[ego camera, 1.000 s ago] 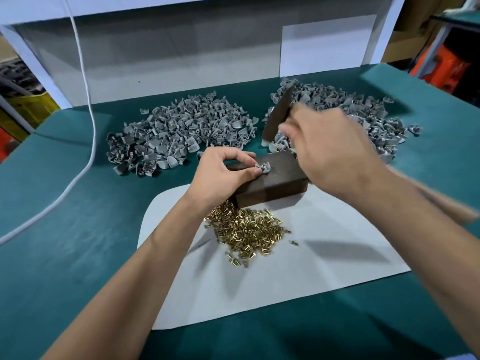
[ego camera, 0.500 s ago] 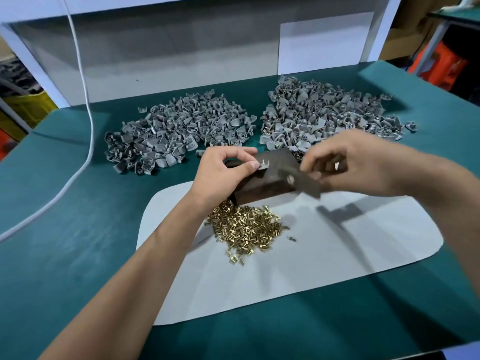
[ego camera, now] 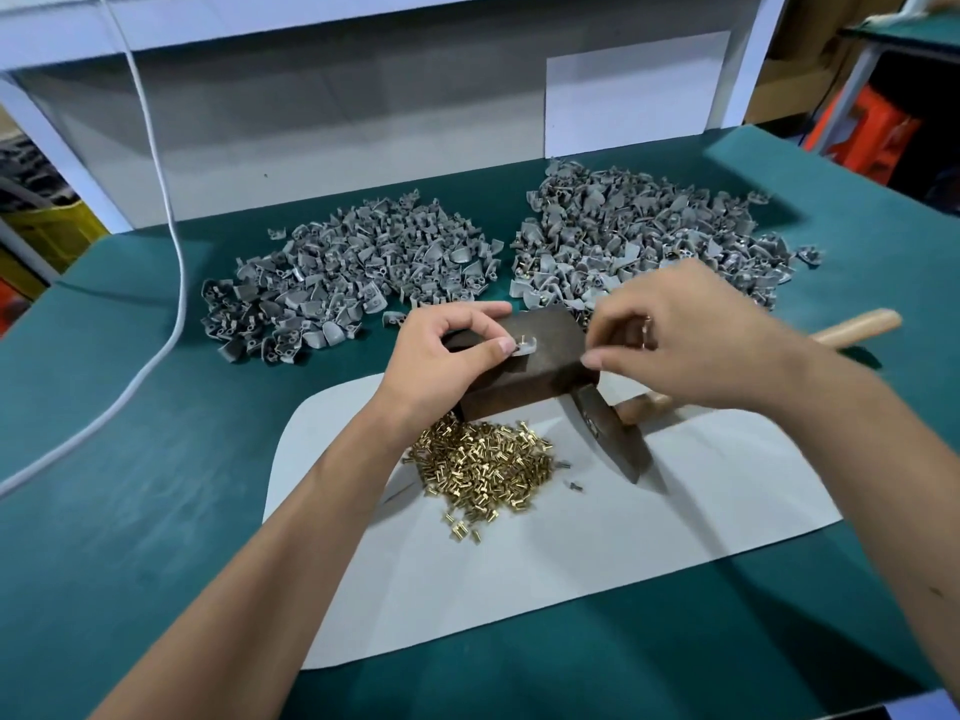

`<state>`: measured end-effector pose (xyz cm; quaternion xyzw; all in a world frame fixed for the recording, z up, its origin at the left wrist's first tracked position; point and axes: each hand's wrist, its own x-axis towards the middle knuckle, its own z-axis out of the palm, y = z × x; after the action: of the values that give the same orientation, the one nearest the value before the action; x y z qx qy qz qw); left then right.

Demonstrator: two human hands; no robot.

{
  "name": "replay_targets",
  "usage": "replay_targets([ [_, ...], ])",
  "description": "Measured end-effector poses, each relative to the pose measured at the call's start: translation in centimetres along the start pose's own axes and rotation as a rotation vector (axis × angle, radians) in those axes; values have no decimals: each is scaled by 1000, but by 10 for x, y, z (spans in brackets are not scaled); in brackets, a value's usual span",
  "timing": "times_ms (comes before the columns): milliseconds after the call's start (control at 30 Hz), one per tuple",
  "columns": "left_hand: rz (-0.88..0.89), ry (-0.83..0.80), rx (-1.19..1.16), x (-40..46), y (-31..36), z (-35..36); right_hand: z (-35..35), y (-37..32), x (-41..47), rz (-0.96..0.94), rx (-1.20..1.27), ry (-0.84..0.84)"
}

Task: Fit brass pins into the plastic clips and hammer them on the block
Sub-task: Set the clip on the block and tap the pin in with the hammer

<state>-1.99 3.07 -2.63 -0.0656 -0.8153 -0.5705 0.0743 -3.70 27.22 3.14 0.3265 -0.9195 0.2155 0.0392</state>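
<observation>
My hammer [ego camera: 613, 439], in my right hand [ego camera: 691, 340] a moment ago, now lies at centre frame beside the block [ego camera: 550, 356], that hand hovering loosely curled and empty while my left hand [ego camera: 447, 356] pinches the pinned clip [ego camera: 523, 348] on the block, above the brass pins [ego camera: 483, 465]

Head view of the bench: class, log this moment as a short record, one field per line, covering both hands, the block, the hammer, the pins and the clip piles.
left hand: pinches a clip with a pin standing in it, on the block
right hand: above the block's right end, fingers curled; contents unclear
block: dark, at the white sheet's far edge
hammer: lying on the white sheet, right of the block
brass pins: loose heap in front of the block
clip piles: left pile, right pile, behind the block
</observation>
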Motion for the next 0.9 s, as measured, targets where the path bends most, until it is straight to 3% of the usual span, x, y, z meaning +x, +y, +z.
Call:
replay_targets([
  [67,18,-9,-24,-1,1,0,10,-9,10,0,10,83],
  [200,90,-12,-49,0,2,0,31,-20,27,-100,-15,88],
  [300,45,130,-33,5,-1,-2,38,-15,29,-100,56,208],
  [367,0,334,129,10,-6,-11,42,-8,26,-21,59,318],
  [467,-97,580,632,14,-20,-38,46,8,24,165,48,441],
  [533,-324,605,874,15,-32,-56,46,16,26,283,45,477],
  [633,-546,504,961,14,-48,-65,46,18,27,371,51,505],
  [767,-504,448,882,16,-56,-66,48,-7,20,162,75,530],
  [900,-294,392,764,16,-56,-65,68,-49,12,-168,89,246],
])
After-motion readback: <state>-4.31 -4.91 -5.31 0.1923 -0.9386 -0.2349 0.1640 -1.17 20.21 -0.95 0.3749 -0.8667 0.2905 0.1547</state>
